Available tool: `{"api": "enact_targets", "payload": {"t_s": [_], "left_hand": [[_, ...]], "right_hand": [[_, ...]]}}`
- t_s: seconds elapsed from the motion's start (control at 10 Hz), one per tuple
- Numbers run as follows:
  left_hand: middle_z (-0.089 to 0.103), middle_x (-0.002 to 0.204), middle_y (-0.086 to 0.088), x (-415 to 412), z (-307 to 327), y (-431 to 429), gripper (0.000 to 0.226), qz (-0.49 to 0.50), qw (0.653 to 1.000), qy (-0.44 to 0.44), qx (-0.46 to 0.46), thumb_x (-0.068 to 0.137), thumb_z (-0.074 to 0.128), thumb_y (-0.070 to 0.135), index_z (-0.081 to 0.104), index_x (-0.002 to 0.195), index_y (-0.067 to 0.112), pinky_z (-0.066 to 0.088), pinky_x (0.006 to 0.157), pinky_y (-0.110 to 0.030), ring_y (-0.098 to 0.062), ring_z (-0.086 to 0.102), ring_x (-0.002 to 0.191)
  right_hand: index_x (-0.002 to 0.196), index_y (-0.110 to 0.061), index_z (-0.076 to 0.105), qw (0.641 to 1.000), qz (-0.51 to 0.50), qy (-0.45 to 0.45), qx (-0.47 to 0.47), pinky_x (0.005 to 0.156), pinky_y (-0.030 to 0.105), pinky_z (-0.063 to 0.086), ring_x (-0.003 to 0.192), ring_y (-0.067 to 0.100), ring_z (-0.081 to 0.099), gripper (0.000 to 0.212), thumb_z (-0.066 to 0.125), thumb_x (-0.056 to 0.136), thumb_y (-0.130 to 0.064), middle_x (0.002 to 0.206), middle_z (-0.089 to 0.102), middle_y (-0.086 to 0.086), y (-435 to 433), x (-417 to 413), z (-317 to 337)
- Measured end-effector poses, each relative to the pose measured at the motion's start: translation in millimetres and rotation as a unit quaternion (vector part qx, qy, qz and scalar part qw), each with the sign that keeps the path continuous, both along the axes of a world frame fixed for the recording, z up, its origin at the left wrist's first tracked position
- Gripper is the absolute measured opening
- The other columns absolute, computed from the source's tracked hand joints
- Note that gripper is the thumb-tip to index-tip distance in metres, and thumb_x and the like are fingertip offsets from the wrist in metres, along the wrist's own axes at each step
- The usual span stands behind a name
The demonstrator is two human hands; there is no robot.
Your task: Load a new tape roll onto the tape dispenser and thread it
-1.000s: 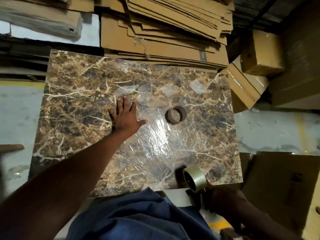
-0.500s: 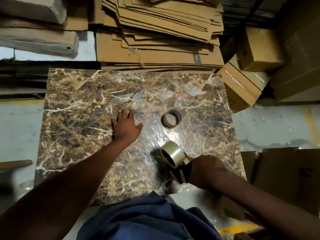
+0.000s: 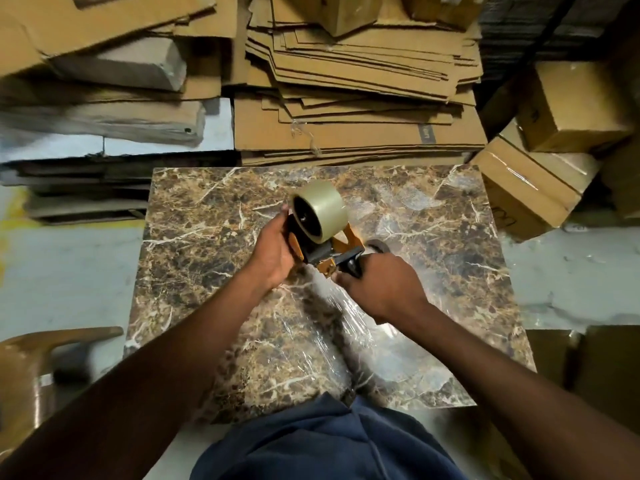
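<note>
Both hands' grip holds the dispenser (image 3: 329, 252) below its tape roll (image 3: 320, 211).

Both hands (image 3: 273, 252) hold tape dispenser (image 3: 323, 252) above slab (image 3: 207, 237)

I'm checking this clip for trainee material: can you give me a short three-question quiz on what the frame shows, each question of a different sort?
1. True or false: the tape roll is already mounted on the tape dispenser.
2. Which hand grips the dispenser's black handle? A) left hand B) right hand
3. Fill in: the empty tape core lies on the ______ slab, partly hidden behind the right hand.

Key: 1 true; 2 B; 3 marble-patterned.
</note>
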State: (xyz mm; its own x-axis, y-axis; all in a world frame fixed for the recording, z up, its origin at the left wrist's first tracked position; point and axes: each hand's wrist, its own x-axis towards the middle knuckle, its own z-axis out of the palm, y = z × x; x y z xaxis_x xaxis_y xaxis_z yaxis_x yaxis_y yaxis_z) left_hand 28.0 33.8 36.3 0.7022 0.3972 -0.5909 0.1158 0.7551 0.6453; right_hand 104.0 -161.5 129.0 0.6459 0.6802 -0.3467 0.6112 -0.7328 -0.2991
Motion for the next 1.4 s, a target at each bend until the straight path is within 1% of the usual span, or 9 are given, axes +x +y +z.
{"api": "enact_targets", "payload": {"t_s": [0.1,0.3,0.6,0.7,0.8,1.0,1.1,1.2,1.4], "left_hand": [[0.076,0.129,-0.014,-0.5,9.5,8.9,0.044,-0.002,1.0,-0.017,-0.008,0.109,0.051,0.044,0.068,0.135,0.013,0.056,0.104,-0.053,-0.032,0.073,0.119],[0.073,0.132,-0.02,-7.5,15.5,29.4,0.041,-0.004,0.998,0.036,0.055,0.103,0.066,0.032,0.072,0.132,0.004,0.05,0.113,-0.055,-0.036,0.07,0.122],[0.08,0.12,-0.001,-2.5,25.6,53.8,0.063,-0.073,0.972,0.13,0.18,0.093,0.081,0.026,0.057,0.151,0.026,0.052,0.066,-0.025,-0.007,0.076,0.092],[0.08,0.121,-0.003,3.1,20.6,56.7,0.07,-0.055,0.965,0.163,0.2,0.088,0.087,0.03,0.056,0.151,0.025,0.056,0.055,-0.024,-0.007,0.078,0.09],[0.08,0.112,0.0,4.5,4.2,54.4,0.065,-0.061,0.959,0.195,0.197,0.089,0.087,0.029,0.057,0.147,0.022,0.059,0.061,-0.026,-0.008,0.078,0.087],[0.067,0.142,-0.004,-9.9,-30.0,45.8,0.068,-0.155,0.934,0.258,0.195,0.09,0.082,0.043,0.057,0.149,0.02,0.048,0.088,-0.036,-0.03,0.063,0.13],[0.066,0.144,-0.003,-19.4,-39.8,41.7,0.061,-0.177,0.925,0.272,0.195,0.098,0.077,0.035,0.055,0.151,0.016,0.051,0.085,-0.034,-0.029,0.063,0.129],[0.071,0.138,-0.009,-25.4,-46.9,40.5,0.06,-0.184,0.924,0.278,0.188,0.098,0.077,0.021,0.055,0.152,0.011,0.055,0.101,-0.037,-0.026,0.07,0.117],[0.041,0.168,-0.007,-29.0,-41.8,39.2,0.094,-0.246,0.902,0.261,0.242,0.089,0.085,0.035,0.033,0.167,0.029,0.043,0.118,-0.042,-0.031,0.052,0.145]], "right_hand": [[0.063,-0.021,0.057,0.993,-0.035,0.09,0.07,0.059,0.035,0.049,0.071,0.023,0.063,0.053,0.06,0.087,-0.068,0.063,0.059,0.001,8.6,4.5,-12.3],[0.056,-0.022,0.043,0.958,-0.066,0.224,0.166,0.055,0.037,0.036,0.049,0.013,0.041,0.057,0.078,0.082,-0.059,0.051,0.042,-0.005,12.9,16.7,-53.9],[0.072,-0.032,0.055,0.95,-0.069,0.24,0.188,0.05,0.014,0.037,0.057,-0.005,0.051,0.033,0.085,0.082,-0.04,0.062,0.057,-0.014,24.1,26.2,-86.5],[0.071,-0.032,0.051,0.953,-0.074,0.241,0.17,0.051,0.02,0.035,0.062,0.004,0.055,0.035,0.08,0.086,-0.045,0.066,0.057,-0.014,28.3,21.8,-97.0],[0.073,-0.028,0.055,0.959,-0.085,0.225,0.147,0.055,0.032,0.037,0.064,0.018,0.059,0.035,0.076,0.086,-0.052,0.066,0.059,-0.008,26.7,15.1,-117.0],[0.083,-0.02,0.063,0.977,-0.062,0.188,0.081,0.06,0.035,0.046,0.072,0.024,0.066,0.042,0.07,0.086,-0.062,0.079,0.071,0.003,16.2,6.5,-139.8],[0.082,-0.023,0.056,0.984,-0.032,0.171,0.047,0.055,0.029,0.035,0.07,0.021,0.063,0.04,0.068,0.089,-0.061,0.076,0.063,0.0,10.9,5.3,-142.2],[0.091,-0.019,0.062,0.987,-0.019,0.158,0.025,0.057,0.028,0.037,0.068,0.017,0.054,0.041,0.067,0.092,-0.059,0.081,0.067,0.003,10.2,4.8,-141.4],[0.099,-0.018,0.06,0.991,0.009,0.136,0.002,0.062,0.034,0.049,0.081,0.027,0.07,0.058,0.054,0.09,-0.075,0.085,0.07,0.005,11.2,5.7,-154.5]]}}
